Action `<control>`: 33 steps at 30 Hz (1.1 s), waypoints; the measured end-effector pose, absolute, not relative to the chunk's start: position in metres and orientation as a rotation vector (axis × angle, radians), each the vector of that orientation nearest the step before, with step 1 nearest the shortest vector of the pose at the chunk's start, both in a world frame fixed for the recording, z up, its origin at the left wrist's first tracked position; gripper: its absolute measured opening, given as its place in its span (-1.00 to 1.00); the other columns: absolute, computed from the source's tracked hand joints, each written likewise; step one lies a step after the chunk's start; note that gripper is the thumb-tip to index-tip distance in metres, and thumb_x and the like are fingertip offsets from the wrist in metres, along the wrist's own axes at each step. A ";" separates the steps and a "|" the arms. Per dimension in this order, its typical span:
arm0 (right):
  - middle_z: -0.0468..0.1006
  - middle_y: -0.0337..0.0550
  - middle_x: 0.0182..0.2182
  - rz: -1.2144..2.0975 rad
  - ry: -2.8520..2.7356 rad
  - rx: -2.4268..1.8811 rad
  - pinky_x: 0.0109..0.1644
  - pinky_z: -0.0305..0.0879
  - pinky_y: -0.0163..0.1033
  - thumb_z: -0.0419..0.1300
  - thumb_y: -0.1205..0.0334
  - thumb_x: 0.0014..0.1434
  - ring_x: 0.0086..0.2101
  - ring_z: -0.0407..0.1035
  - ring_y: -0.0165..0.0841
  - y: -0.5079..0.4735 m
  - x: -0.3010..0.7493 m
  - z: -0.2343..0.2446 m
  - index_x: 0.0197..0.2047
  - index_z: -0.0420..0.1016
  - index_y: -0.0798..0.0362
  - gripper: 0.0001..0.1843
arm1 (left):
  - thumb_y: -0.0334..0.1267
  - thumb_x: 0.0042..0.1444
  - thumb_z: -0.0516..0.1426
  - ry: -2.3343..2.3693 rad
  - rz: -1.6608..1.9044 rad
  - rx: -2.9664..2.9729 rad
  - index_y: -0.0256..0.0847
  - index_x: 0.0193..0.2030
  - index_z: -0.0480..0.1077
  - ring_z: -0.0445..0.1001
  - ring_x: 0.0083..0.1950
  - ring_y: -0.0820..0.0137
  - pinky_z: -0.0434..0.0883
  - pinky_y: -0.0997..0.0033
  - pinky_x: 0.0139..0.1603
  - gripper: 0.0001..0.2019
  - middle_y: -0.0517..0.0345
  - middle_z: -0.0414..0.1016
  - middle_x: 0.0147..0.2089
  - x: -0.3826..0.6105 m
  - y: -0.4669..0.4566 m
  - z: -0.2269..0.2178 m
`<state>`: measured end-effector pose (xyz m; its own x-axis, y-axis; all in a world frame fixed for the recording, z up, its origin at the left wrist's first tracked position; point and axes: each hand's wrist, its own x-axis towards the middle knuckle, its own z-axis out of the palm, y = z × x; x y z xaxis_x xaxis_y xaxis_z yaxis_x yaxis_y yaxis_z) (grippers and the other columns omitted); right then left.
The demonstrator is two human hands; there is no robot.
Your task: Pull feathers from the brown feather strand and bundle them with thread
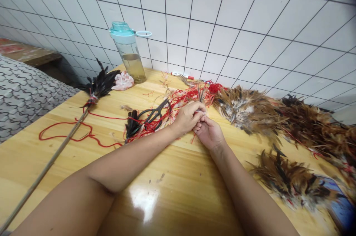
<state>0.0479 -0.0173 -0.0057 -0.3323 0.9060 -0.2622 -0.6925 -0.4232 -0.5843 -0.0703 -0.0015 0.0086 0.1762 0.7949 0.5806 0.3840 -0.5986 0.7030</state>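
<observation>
My left hand [188, 118] and my right hand [208, 133] meet above the wooden table, fingers pinched together on a small bundle of feather quills [200, 97] wound with red thread. Tangled red thread [178, 104] lies just left of my hands, over black scissors [154, 115] and a small black feather tuft [132, 125]. To the right of my hands lie piles of loose brown and black rooster feathers [247, 111]. A finished-looking feather bunch [98, 85] tops a thin bamboo stick [59, 147], with a loop of red string [66, 135] beside it.
A plastic water bottle [129, 54] with a teal lid, a pink scrunchie [122, 81] and a red-capped marker [182, 76] stand along the white tiled wall [222, 13]. The yellow wooden table [194, 199] ends at the left beside a grey patterned cloth [25, 95].
</observation>
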 end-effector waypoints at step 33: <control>0.29 -0.38 -0.56 1.042 -1.127 -1.125 -0.50 0.04 -0.36 0.27 0.15 0.03 -0.55 0.12 -0.50 -0.009 0.062 -0.012 -0.27 0.37 0.00 -0.79 | -0.29 0.06 0.13 1.000 1.187 1.639 -0.25 -0.33 0.31 0.40 -0.42 0.53 0.32 0.54 -0.35 -0.91 0.24 0.41 -0.46 -0.081 0.017 0.001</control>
<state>0.0617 -0.0094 -0.0120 0.1373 0.9819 0.1307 -0.0536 0.1391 -0.9888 -0.0805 0.0174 0.0013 0.2274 0.9323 0.2811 0.1192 -0.3132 0.9422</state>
